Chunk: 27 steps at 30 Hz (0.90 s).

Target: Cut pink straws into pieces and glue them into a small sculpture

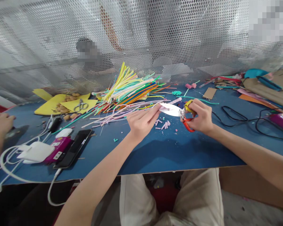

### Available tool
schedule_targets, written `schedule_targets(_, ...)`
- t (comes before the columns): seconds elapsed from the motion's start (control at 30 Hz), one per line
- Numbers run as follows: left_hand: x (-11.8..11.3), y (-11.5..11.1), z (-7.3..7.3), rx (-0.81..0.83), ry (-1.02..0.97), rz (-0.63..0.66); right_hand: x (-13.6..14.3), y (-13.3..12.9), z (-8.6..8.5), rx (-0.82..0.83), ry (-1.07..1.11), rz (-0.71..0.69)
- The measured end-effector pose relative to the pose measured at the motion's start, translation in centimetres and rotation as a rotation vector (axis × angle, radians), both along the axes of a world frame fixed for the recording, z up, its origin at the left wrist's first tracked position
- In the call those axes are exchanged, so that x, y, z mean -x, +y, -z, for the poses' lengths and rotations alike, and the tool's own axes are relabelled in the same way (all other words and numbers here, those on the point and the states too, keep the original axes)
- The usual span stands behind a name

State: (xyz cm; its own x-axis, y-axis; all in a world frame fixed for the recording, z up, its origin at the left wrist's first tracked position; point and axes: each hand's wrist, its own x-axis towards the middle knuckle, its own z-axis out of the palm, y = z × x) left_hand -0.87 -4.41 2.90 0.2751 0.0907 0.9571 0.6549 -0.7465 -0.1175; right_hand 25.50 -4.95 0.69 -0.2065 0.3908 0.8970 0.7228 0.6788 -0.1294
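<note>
My right hand (200,116) is closed round the handles of a pair of scissors (171,110), one loop yellow and the other orange. The shiny blades point left, towards my left hand. My left hand (143,121) has its fingers pinched together at the blade tips. A lilac pipe cleaner (176,100) sticks out past the fingers, just behind the blades; the part inside the grip is hidden. Below the blades, short lilac cut pieces (165,125) lie scattered on the blue tabletop (146,161).
Behind my hands lies a big bundle of coloured pipe cleaners (129,86). Grey scissors (81,105) rest on yellow sheets (46,106) at left. Nearer are a phone (76,149), a purple power strip (58,150) and white cables. Another person's hand (1,124) is far left. Black cable (235,117) lies right.
</note>
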Motion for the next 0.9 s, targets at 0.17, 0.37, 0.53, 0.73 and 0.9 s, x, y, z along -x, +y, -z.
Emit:
schedule_targets(0.17, 0.03, -0.08, -0.06, -0.003, 0.000, -0.008, 0.01, -0.01, -0.08, -0.010, 0.007, -0.009)
schedule_targets(0.37, 0.04, -0.07, -0.03, -0.006, -0.002, 0.005, -0.38, 0.25, 0.14, 0.026, -0.011, -0.061)
schedule_targets(0.53, 0.02, -0.05, 0.04, -0.002, -0.008, 0.002, -0.49, 0.13, -0.03, 0.041, -0.026, -0.070)
schedule_targets(0.73, -0.27, -0.21, -0.12, 0.011, -0.028, 0.012, -0.61, 0.14, -0.13, 0.048, -0.065, -0.052)
schedule_targets(0.9, -0.29, 0.53, 0.49, 0.193, -0.082, -0.078, -0.56, 0.72, 0.08, 0.176, -0.029, 0.038)
